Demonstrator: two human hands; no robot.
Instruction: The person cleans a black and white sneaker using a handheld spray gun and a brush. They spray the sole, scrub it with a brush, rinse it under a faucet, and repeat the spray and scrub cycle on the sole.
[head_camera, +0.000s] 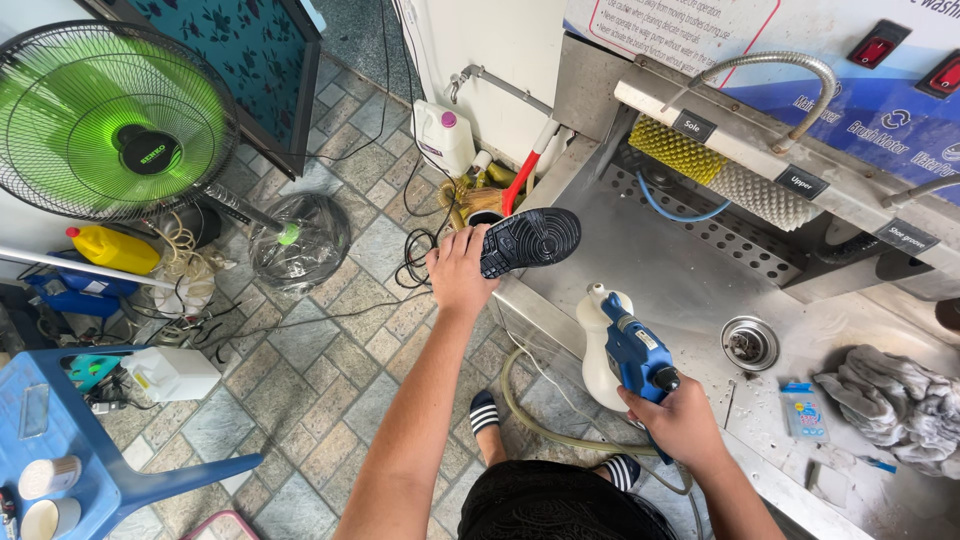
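My left hand grips a shoe by its heel end, black sole turned up, held over the left edge of a steel wash basin. In my right hand is a blue spray gun whose nozzle points up and left toward the shoe. A white bottle-shaped tank sits right behind the gun. Both my arms reach forward from the bottom of the view.
The basin holds a round drain, a grey rag and small packets. Yellow and white roller brushes sit at its back. On the tiled floor stand a green fan, jugs, cables and a blue stool.
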